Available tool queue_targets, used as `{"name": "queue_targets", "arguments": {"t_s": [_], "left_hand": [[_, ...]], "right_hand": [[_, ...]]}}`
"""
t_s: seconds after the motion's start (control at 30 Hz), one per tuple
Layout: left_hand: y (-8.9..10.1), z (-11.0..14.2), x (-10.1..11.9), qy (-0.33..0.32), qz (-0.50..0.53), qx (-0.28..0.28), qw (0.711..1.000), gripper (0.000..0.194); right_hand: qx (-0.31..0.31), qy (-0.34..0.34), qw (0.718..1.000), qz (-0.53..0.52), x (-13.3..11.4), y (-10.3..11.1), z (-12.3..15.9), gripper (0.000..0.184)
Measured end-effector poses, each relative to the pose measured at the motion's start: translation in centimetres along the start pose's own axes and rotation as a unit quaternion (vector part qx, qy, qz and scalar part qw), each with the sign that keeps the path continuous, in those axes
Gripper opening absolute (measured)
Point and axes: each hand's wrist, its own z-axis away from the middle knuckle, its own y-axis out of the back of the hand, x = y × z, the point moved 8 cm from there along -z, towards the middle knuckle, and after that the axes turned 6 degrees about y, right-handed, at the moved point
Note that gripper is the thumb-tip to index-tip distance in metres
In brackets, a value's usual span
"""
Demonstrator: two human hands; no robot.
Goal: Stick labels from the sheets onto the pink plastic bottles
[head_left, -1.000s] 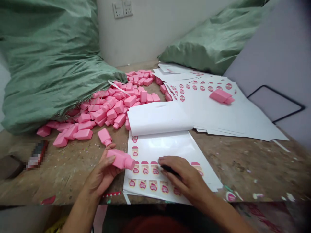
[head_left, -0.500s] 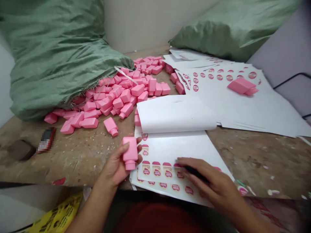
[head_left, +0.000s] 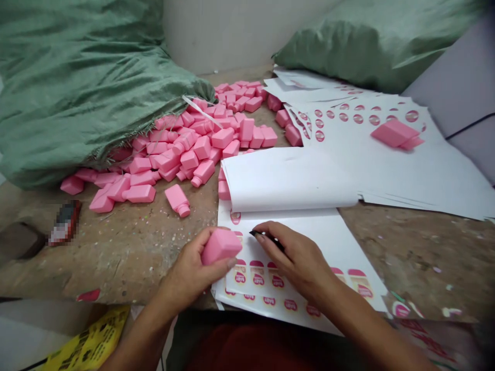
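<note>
My left hand [head_left: 195, 270] is closed round a small pink plastic bottle [head_left: 222, 246], tipped so that its flat end points up and right; its neck is hidden. Close by on the right, my right hand [head_left: 292, 257] pinches a slim black pointed tool [head_left: 266, 238], whose tip is just short of the bottle. Both hands are over a white sticker sheet [head_left: 305, 221] printed with pink and cream labels reading "BABY". The sheet's far part is folded back, showing a blank white underside [head_left: 286, 180].
Many pink bottles [head_left: 189, 149] spill from a green sack [head_left: 96, 93] at the left. More label sheets [head_left: 386, 170] spread at the right, with a pink bottle [head_left: 396, 135] on top. A red-and-black object [head_left: 65, 222] lies near the left edge; another green sack [head_left: 348, 46] stands behind.
The bottle in my left hand has turned from neck-down to flat end up and right. My right hand has moved left and up, bringing the black tool near the bottle.
</note>
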Motion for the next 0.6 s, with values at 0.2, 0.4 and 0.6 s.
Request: {"name": "queue_targets", "arguments": {"t_s": [0.2, 0.4, 0.6], "left_hand": [[-2.0, -0.2, 1.0, -0.125, -0.372, -0.053, 0.918, 0.045], [-2.4, -0.8, 0.8, -0.107, -0.418, -0.09, 0.898, 0.049], [-2.3, -0.8, 0.7, -0.086, -0.417, -0.089, 0.901, 0.055]], "right_hand": [[0.008, 0.016, 0.995, 0.102, -0.5, -1.1, -0.4, 0.019], [0.043, 0.063, 0.985, 0.154, -1.5, -1.3, -0.8, 0.017], [0.062, 0.086, 0.978, 0.179, -2.0, -1.4, -0.7, 0.015]]}}
